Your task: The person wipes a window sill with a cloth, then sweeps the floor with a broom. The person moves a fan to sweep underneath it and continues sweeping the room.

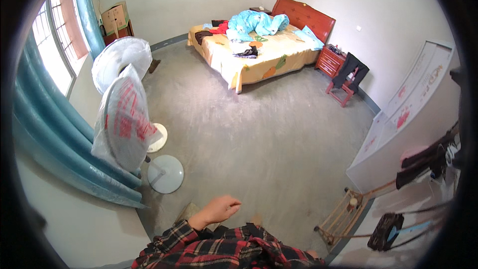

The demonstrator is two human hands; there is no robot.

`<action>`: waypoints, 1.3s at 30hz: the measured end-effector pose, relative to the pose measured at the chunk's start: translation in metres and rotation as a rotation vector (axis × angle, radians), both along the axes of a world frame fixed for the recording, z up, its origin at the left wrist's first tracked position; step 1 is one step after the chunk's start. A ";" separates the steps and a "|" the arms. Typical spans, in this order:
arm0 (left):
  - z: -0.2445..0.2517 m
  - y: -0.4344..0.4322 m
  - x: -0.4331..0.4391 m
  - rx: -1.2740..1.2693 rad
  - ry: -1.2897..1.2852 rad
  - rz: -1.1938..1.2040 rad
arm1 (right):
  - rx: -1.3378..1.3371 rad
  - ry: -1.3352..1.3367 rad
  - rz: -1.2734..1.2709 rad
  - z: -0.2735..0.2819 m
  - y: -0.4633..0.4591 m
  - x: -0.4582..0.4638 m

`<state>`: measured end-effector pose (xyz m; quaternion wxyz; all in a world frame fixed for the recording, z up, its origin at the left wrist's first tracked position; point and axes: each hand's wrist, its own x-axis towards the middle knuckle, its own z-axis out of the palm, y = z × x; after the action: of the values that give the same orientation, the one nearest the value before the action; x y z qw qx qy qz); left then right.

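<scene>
My left hand hangs in front of my body at the bottom centre, loosely bent, with no object visible in it. A red and black plaid sleeve covers that arm. Just behind the hand, partly hidden by it, is a pale boxy object on the floor; its kind is unclear. Of my right hand only a sliver of skin shows at the bottom edge, so its fingers are hidden. Nearest on the left stands a pedestal fan wrapped in printed plastic, on a round base.
Another plastic-covered fan stands behind, beside teal curtains. A bed with a blue quilt, a nightstand and a stool draped with black trousers are farther off. Right are a white cabinet and a metal rack.
</scene>
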<state>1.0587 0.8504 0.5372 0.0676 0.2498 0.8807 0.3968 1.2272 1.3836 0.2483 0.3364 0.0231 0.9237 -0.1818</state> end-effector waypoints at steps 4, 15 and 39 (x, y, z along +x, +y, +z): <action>0.020 0.037 -0.075 0.125 -0.078 0.116 | 0.133 0.177 0.366 0.022 0.039 -0.206; 0.025 0.006 -0.295 0.034 -0.116 0.295 | -0.976 -0.009 -0.393 0.142 -0.200 -0.629; 0.153 -0.196 -0.875 1.442 -0.061 0.698 | -0.990 -0.337 -0.498 0.150 -0.317 -1.301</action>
<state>0.1835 0.6547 0.6906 -0.2146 -0.0689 0.4324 0.8731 -0.0739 1.0662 0.3982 0.3965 0.1084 0.6289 -0.6599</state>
